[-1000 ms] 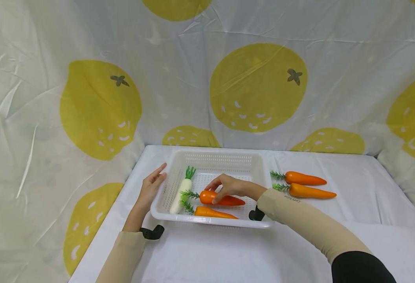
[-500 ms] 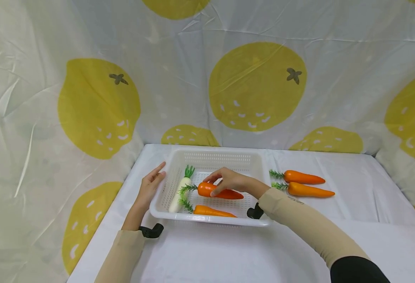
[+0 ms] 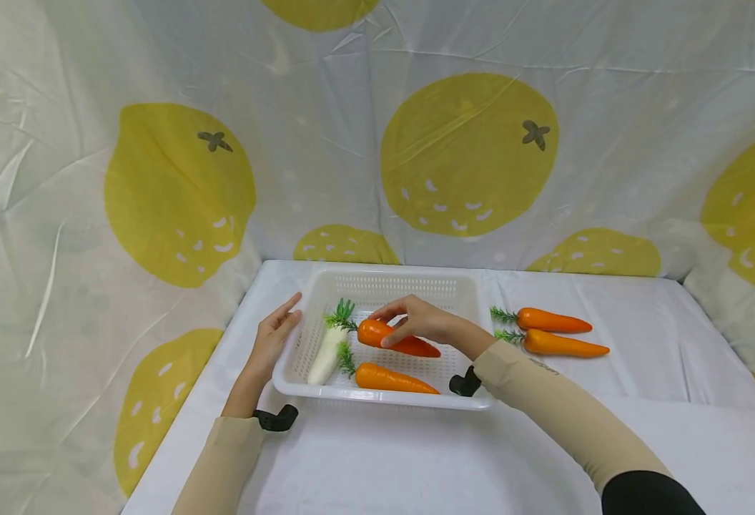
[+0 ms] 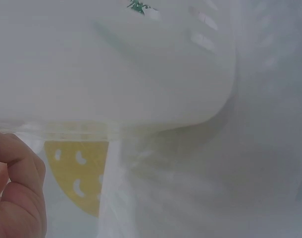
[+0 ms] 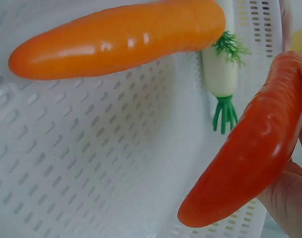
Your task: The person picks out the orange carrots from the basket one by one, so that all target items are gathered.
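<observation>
A white perforated plastic basket (image 3: 377, 400) stands on the white-covered table. My right hand (image 3: 419, 318) pinches a reddish-orange carrot (image 3: 416, 346) between thumb and fingers, raised over the basket. Its green leaves overlap the white radish (image 3: 326, 356) lying along the basket's left side. A lighter orange carrot (image 3: 390, 379) lies near the front wall. In the right wrist view the held carrot (image 5: 250, 148) hangs above the basket floor, apart from the lighter carrot (image 5: 121, 39). My left hand (image 3: 277, 340) is at the basket's left rim, index finger and thumb extended against it.
Two more carrots, one redder (image 3: 554, 320) and one lighter (image 3: 564, 345), lie side by side on the table (image 3: 416, 465) right of the basket. A lemon-print curtain (image 3: 326, 157) hangs behind the table. Black wrist cameras (image 3: 277, 419) are strapped to both wrists.
My right hand has lifted the redder carrot up and away from the lighter one. The lighter carrot has shifted slightly right and its leaves show more. The left hand has stayed at the rim.
</observation>
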`<state>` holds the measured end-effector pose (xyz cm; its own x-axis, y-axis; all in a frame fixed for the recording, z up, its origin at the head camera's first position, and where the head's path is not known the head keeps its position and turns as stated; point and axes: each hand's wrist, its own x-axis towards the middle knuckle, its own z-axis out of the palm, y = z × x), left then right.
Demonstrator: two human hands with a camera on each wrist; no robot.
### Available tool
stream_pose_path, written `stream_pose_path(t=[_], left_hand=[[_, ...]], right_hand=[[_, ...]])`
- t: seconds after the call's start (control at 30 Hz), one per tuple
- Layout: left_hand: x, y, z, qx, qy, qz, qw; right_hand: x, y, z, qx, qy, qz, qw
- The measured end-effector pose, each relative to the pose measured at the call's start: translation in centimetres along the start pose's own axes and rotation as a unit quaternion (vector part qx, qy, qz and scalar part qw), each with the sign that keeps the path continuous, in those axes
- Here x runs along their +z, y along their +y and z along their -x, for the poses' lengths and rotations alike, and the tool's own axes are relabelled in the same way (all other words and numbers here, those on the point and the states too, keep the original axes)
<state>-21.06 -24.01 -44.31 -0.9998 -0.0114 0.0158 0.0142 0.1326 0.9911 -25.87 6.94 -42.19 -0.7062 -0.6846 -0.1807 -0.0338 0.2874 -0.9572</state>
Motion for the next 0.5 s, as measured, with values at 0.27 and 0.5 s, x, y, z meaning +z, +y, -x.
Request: stream_pose_path(t=[0.27,0.5], left_hand=[[0.0,-0.4,0.0,0.009,0.001,-0.005,0.9999],[0.3,1.0,0.6,-0.004,-0.004,-0.004,1.0000]], right_hand=[[-1.5,-1.5,1.5,-0.010,0.017,0.007,0.9998],[-3.3,-2.4,3.6,-0.031,0.023,0.015,0.9992]])
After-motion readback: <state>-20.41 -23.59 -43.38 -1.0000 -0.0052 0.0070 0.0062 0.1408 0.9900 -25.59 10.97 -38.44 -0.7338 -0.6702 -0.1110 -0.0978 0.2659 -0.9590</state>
